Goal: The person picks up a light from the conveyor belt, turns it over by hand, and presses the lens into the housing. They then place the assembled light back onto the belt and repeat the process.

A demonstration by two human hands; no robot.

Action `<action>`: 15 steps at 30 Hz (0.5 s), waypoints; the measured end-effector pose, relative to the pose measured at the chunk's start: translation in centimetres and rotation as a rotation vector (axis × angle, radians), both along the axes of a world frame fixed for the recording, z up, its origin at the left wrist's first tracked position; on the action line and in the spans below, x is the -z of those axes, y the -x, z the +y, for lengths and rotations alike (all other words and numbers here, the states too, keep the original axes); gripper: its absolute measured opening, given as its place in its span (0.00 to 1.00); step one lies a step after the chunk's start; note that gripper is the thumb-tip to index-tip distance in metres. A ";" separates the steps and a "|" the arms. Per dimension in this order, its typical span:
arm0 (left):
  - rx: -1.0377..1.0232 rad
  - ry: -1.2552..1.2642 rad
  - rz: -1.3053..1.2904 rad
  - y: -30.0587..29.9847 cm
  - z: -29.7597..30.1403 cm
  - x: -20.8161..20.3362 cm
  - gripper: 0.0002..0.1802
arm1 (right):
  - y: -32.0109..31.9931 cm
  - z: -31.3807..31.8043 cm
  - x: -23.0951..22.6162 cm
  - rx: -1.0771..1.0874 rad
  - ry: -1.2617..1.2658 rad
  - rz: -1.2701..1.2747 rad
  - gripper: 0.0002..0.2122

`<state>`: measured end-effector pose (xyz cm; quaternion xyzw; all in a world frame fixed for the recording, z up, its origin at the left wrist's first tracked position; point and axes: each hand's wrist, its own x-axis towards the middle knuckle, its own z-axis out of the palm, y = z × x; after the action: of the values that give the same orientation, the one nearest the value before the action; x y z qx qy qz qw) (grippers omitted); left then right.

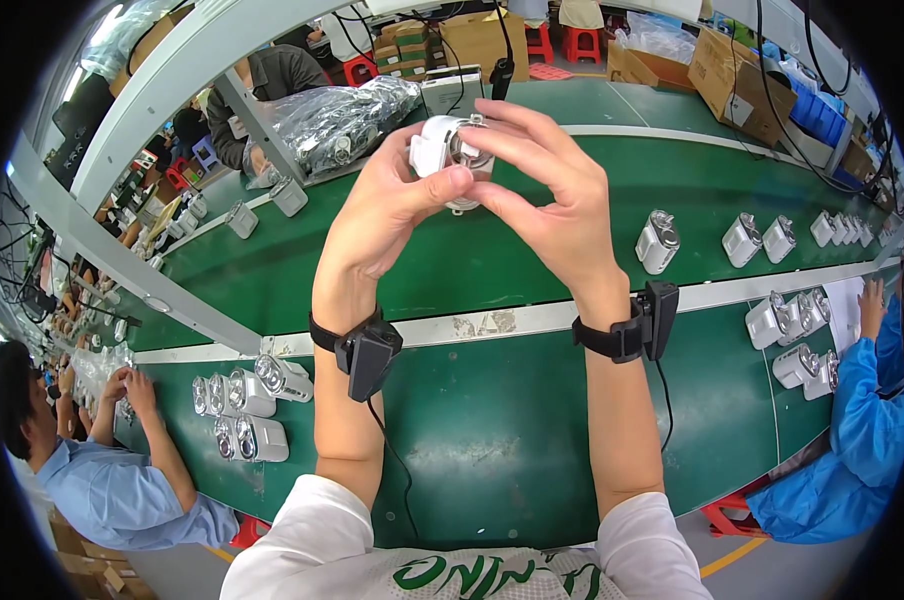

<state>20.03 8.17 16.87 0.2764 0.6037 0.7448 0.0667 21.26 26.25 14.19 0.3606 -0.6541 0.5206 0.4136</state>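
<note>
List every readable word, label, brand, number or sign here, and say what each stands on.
White fabric shirt: large green letters, partly folded; wording withheld.
Black boxy object, upper left: pale lettering, too blurred to read.
White plastic device with a clear part, held by the left hand and right hand: any marking is too small to read.
Brown cardboard box, upper right: any print is too small to read.

Left hand [390, 190]: grips a white-and-silver device [431, 154] from the left.
Right hand [560, 188]: meets the device's right side, fingers curved.
Desk [482, 450]: silver-faced white units [256, 394] cluster at left.
Left co-worker [112, 495]: wears pale blue.
Right co-worker [857, 430]: wears bright blue.
</note>
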 end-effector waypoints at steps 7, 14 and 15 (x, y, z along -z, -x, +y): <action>0.085 -0.285 -0.215 -0.2 1.6 0.8 0.33 | 0.0 -0.4 0.0 -0.042 0.064 0.038 0.13; -0.077 -0.301 -0.177 0.2 2.4 1.5 0.32 | 0.0 -0.4 0.0 -0.041 -0.073 0.082 0.11; -0.176 -0.262 -0.087 0.0 2.7 1.5 0.32 | -0.1 -0.4 0.0 -0.063 -0.087 0.062 0.10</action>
<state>19.98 10.88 15.36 0.1962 0.5199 0.8314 -0.0095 21.40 25.89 14.17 0.4147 -0.6511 0.4932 0.4010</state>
